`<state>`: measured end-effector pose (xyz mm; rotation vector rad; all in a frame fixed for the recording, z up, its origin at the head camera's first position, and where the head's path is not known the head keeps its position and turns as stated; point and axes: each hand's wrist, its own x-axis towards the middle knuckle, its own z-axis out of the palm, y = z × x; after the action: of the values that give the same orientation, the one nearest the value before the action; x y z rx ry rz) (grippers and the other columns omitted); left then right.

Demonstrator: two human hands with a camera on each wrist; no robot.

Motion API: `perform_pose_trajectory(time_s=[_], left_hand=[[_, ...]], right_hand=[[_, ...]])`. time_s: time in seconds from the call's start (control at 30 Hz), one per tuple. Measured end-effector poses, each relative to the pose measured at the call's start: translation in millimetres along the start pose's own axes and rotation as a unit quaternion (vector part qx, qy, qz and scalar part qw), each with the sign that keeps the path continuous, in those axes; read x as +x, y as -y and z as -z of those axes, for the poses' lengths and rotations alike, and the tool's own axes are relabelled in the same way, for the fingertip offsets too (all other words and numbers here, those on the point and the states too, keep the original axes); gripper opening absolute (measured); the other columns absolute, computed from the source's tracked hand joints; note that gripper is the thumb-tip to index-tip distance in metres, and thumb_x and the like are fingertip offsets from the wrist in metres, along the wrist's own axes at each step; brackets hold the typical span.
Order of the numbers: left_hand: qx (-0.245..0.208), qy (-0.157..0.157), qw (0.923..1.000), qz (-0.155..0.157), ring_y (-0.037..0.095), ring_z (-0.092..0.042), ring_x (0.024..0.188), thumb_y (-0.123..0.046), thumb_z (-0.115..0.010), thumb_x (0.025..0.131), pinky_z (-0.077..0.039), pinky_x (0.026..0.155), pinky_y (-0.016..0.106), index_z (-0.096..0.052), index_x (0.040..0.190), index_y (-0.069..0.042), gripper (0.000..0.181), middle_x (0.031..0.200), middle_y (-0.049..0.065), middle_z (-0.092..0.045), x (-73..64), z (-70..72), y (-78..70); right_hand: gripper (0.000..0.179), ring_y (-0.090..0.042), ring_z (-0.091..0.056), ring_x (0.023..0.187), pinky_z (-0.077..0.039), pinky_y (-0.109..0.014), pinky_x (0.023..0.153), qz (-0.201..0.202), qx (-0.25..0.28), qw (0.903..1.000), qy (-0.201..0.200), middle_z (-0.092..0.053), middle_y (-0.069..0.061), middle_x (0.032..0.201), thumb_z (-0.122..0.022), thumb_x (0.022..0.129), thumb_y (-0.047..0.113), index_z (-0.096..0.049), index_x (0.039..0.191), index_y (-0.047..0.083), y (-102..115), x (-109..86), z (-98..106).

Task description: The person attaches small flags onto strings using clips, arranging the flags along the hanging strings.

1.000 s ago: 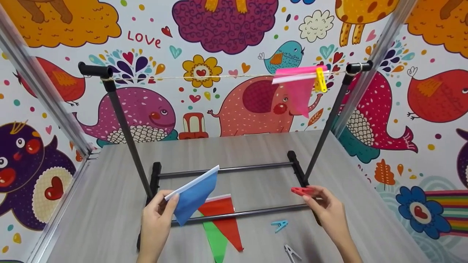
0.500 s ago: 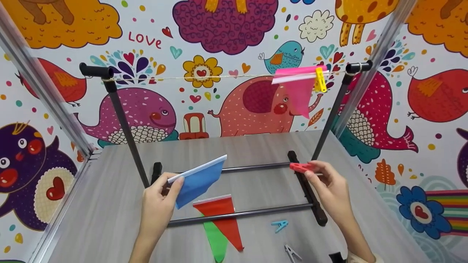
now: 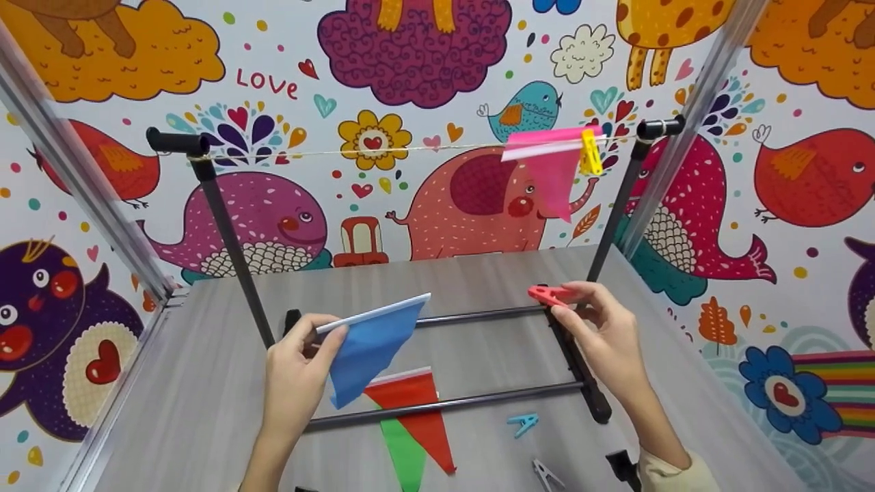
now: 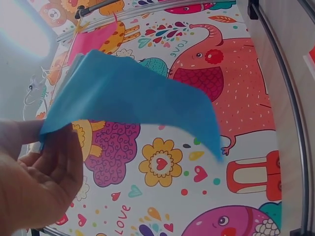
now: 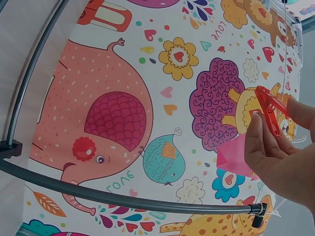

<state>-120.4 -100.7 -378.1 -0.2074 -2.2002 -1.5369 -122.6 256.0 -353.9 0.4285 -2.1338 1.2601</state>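
My left hand (image 3: 297,369) pinches a blue triangular pennant (image 3: 376,348) by one end of its white top edge. The cloth hangs down over the frame's base in the head view and spreads out to the right in the left wrist view. Between thumb and fingers of my right hand (image 3: 608,331) is a red clothespin (image 3: 547,295). Above both hands, a string (image 3: 328,150) runs between two black posts. A pink pennant (image 3: 550,167) hangs over the string's right part, held by a yellow clothespin (image 3: 590,154).
Red (image 3: 413,396) and green pennants (image 3: 403,447) overlap on the grey table (image 3: 184,383), by the front bar (image 3: 506,396). A light blue clothespin (image 3: 523,424) and a grey clothespin (image 3: 546,475) lie to their right. A dark post (image 3: 236,256) rises at left.
Both hands have risen from the table, carrying the blue pennant and the red clothespin. The right hand has climbed more. The hanging pink pennant stays on the string.
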Motion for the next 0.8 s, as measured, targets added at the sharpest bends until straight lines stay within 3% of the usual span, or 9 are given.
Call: perform_pose_trajectory(time_s=[0.23, 0.5, 0.8], left_hand=[[-0.012, -0.023, 0.9994, -0.021, 0.032, -0.067, 0.089, -0.019, -0.059, 0.096, -0.050, 0.081, 0.055, -0.063, 0.107, -0.004, 0.020, 0.104, 0.015, -0.068, 10.6, 3.4, -7.3], [-0.009, -0.028, 0.9990, -0.034, 0.026, -0.068, 0.082, -0.023, -0.062, 0.094, -0.053, 0.078, 0.049, -0.065, 0.105, -0.005, 0.021, 0.102, 0.012, -0.069, 25.0, 0.2, -18.0], [-0.011, -0.041, 0.9968, -0.068, 0.020, -0.068, 0.079, -0.027, -0.066, 0.091, -0.056, 0.074, 0.042, -0.067, 0.104, -0.007, 0.024, 0.101, 0.006, -0.070, 43.0, -6.3, -32.6]], right_hand=[[0.024, -0.015, -0.057, 0.075, -0.049, -0.014, 0.069, 0.040, -0.001, 0.9992, -0.004, -0.063, -0.018, 0.093, -0.057, 0.089, -0.012, -0.057, 0.113, -0.012, 17, 9.7, 4], [0.025, -0.019, -0.058, 0.072, -0.050, -0.014, 0.071, 0.077, -0.005, 0.9968, -0.022, -0.062, -0.017, 0.091, -0.056, 0.087, -0.017, -0.056, 0.112, -0.013, 8, 20.2, 5], [0.026, -0.017, -0.058, 0.073, -0.050, -0.014, 0.072, 0.097, -0.006, 0.9947, -0.035, -0.061, -0.017, 0.093, -0.057, 0.086, -0.018, -0.055, 0.112, -0.013, 16, 29.7, 8]])
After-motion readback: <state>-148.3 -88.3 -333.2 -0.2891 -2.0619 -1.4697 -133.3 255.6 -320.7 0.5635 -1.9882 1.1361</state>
